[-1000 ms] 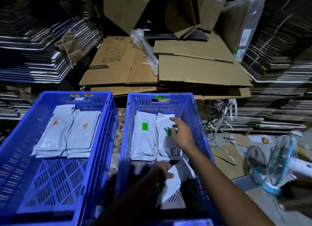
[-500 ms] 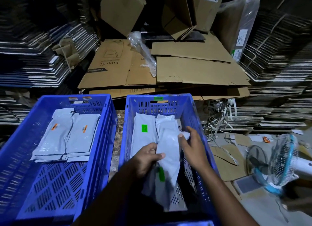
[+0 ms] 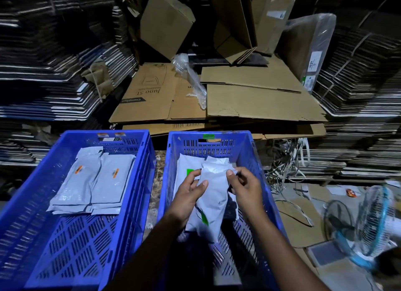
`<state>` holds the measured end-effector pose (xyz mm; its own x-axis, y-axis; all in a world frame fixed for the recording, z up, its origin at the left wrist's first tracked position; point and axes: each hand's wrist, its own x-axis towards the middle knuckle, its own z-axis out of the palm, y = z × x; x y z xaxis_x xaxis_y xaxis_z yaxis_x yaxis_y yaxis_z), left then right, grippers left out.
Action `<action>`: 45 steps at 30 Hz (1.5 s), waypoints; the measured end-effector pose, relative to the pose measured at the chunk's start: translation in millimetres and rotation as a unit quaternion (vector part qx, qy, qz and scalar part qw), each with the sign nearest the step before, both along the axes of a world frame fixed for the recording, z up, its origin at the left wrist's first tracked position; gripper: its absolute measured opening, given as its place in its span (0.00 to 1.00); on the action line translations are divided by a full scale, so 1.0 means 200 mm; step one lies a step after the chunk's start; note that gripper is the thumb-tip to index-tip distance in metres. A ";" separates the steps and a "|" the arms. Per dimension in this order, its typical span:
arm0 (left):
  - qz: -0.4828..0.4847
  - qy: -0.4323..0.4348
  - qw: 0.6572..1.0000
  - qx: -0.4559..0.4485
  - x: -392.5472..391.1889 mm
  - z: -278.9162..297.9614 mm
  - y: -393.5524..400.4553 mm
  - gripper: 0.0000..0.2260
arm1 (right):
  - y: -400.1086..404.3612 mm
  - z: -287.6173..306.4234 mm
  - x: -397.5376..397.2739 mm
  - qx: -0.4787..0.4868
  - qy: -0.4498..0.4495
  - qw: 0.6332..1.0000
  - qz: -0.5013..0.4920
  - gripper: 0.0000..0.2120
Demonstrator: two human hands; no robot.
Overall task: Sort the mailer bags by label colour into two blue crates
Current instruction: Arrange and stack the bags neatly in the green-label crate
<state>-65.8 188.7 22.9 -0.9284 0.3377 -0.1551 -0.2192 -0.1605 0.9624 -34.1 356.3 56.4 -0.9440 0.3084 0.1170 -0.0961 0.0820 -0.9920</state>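
One grey mailer bag with a green label is held over the right blue crate; left hand fingers curl round its edge, right hand fingers pinch its top. Orange-labelled bags lie in the left blue crate.

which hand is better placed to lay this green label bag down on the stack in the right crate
Probably the right hand. It pinches the mailer bag's far top corner directly over the green-label stack in the right crate. The left hand grips the bag's left edge, nearer the body.
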 end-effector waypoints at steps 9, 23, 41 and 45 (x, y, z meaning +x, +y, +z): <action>0.007 0.012 0.999 0.046 0.02 0.03 0.03 0.20 | -0.02 0.02 -0.06 0.244 0.032 0.969 -0.009 0.05; 0.255 0.015 0.966 -0.036 -0.14 0.08 0.09 0.09 | -0.02 -0.17 0.01 0.268 -0.123 0.945 0.140 0.18; 0.139 -0.102 0.980 -0.101 -0.13 -0.14 0.03 0.08 | 0.00 -0.30 -0.07 0.082 -0.197 0.975 0.061 0.17; 0.120 -0.064 0.967 -0.216 -0.15 -0.17 0.05 0.11 | 0.06 -0.26 -0.16 0.165 -0.214 0.963 0.008 0.16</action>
